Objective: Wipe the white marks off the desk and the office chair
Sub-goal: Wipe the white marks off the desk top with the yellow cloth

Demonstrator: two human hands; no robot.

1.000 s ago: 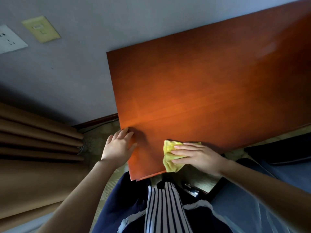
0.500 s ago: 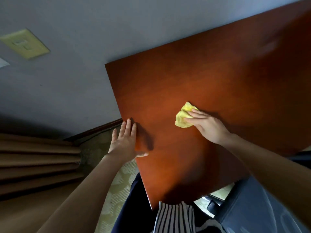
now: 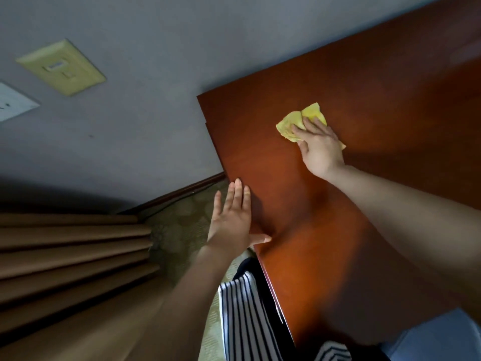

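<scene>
At the far left, tan curtain folds are hanging beside the grey wall, which is carrying a yellowish switch plate and a white outlet plate. Moving right, I am seeing the left hand lying flat on the left edge of the reddish-brown desk, fingers straight and together and pointing away from the person, thumb sticking out sideways onto the wood; it is holding nothing. Below it, a striped garment is showing against the desk's near edge. Further right, the yellow cloth is lying crumpled on the desktop in its far left part, near the wall-side edge. Its long axis is running roughly left to right, tilting up toward the right, with one corner poking toward the wall. The right hand is pressing down on it with fingers laid out nearly straight, aiming at the desk's far left corner, and the thumb is resting on the wood just beside the cloth. Compared with half a second ago, the cloth and right hand are sitting farther from the person and closer to the wall, while the left hand is staying at the same edge. I cannot make out any white marks on the wood.
</scene>
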